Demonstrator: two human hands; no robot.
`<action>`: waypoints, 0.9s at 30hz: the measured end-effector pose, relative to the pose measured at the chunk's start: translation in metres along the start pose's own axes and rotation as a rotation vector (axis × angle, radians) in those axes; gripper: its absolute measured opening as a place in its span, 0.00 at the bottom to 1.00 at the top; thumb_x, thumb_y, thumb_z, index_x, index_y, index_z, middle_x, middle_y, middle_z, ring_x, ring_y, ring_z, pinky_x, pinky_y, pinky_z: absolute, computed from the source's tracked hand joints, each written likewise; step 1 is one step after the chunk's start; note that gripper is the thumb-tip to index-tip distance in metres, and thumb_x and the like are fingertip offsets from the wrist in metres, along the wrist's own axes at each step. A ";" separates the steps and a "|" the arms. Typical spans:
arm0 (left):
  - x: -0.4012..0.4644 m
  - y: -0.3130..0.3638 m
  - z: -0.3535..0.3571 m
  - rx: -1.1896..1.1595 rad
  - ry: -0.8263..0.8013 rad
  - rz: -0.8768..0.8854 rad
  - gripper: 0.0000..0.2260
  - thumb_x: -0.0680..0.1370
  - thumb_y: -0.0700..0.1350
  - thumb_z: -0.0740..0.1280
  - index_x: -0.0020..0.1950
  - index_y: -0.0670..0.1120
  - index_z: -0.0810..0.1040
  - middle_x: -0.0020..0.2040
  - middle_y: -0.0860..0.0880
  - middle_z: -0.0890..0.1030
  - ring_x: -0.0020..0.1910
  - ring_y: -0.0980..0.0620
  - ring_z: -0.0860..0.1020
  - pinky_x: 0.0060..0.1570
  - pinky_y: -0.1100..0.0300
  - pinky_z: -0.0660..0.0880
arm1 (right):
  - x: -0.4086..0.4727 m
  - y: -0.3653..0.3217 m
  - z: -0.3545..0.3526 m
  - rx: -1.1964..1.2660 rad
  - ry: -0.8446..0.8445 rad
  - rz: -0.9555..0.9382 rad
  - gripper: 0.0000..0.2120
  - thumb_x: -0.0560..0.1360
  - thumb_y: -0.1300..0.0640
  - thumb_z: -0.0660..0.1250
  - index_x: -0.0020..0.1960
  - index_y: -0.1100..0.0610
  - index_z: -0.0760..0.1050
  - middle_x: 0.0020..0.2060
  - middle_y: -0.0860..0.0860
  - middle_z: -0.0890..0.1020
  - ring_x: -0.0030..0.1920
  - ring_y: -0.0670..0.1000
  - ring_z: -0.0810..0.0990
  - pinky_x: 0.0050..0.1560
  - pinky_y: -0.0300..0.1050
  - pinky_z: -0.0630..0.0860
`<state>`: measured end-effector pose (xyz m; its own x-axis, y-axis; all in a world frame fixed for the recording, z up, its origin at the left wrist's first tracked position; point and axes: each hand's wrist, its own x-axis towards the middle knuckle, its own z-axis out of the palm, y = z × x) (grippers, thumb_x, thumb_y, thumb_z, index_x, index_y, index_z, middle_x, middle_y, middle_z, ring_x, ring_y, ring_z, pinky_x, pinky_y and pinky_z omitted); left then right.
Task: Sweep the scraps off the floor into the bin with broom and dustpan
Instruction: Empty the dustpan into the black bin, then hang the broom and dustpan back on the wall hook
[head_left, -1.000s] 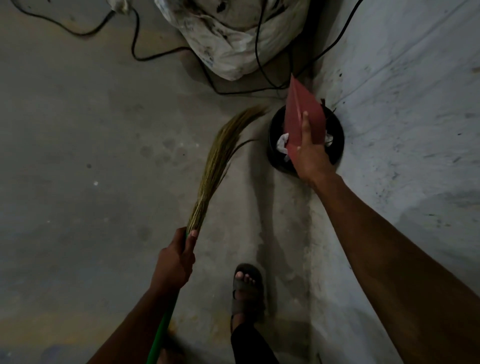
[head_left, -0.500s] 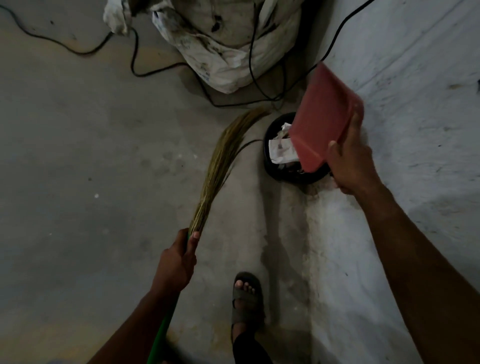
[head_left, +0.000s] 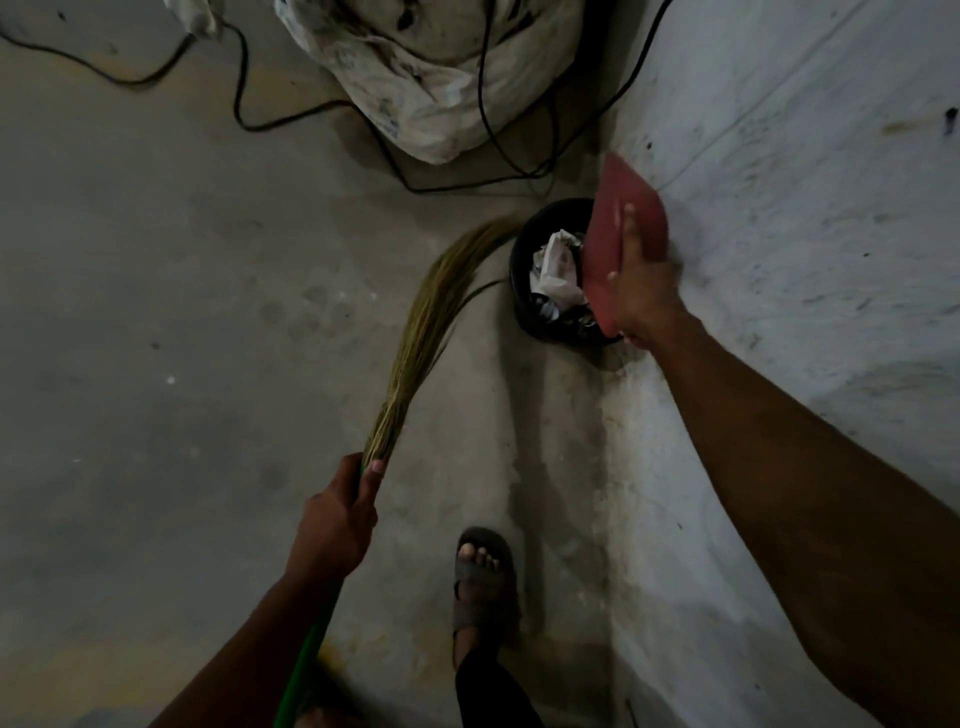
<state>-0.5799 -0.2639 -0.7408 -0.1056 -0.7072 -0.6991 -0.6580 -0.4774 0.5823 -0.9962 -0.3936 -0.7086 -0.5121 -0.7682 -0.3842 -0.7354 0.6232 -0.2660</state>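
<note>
Right hand (head_left: 641, 291): fingers curled on red dustpan (head_left: 621, 228) — tilted steeply over black bin (head_left: 522, 291).
Bin: on floor against the wall (head_left: 779, 260), crumpled paper (head_left: 558, 265) inside.
Left hand (head_left: 337, 525): closed around broom (head_left: 431, 322) at the green handle — bristle tips on floor, just beside bin.

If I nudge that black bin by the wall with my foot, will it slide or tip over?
The black bin looks short and wide, so it would probably slide rather than tip. Crumpled paper fills it, so it is likely light and easy to shift. The wall close beside it should stop it on that side.
</note>
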 end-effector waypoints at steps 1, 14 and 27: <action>-0.002 0.000 0.002 -0.001 0.002 -0.006 0.10 0.87 0.59 0.58 0.67 0.60 0.71 0.38 0.43 0.82 0.30 0.48 0.78 0.32 0.51 0.76 | -0.001 -0.005 -0.002 0.021 -0.002 -0.038 0.38 0.85 0.53 0.59 0.83 0.34 0.38 0.76 0.67 0.66 0.68 0.69 0.75 0.64 0.58 0.75; -0.030 0.034 -0.026 -0.082 0.017 -0.010 0.10 0.86 0.61 0.60 0.63 0.60 0.73 0.37 0.43 0.81 0.27 0.50 0.76 0.26 0.56 0.75 | -0.102 0.004 -0.046 0.413 0.332 0.097 0.38 0.84 0.52 0.62 0.84 0.42 0.41 0.72 0.64 0.70 0.55 0.58 0.81 0.47 0.54 0.81; -0.068 0.022 -0.089 -0.131 -0.107 0.019 0.16 0.86 0.62 0.58 0.63 0.51 0.73 0.44 0.40 0.82 0.26 0.52 0.77 0.25 0.57 0.76 | -0.243 0.000 -0.036 0.965 0.252 0.364 0.43 0.78 0.58 0.69 0.80 0.37 0.47 0.43 0.62 0.84 0.27 0.56 0.82 0.29 0.51 0.79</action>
<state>-0.5215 -0.2727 -0.6435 -0.2007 -0.6603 -0.7237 -0.5528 -0.5336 0.6401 -0.8876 -0.2127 -0.5840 -0.7888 -0.4511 -0.4174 0.0880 0.5893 -0.8031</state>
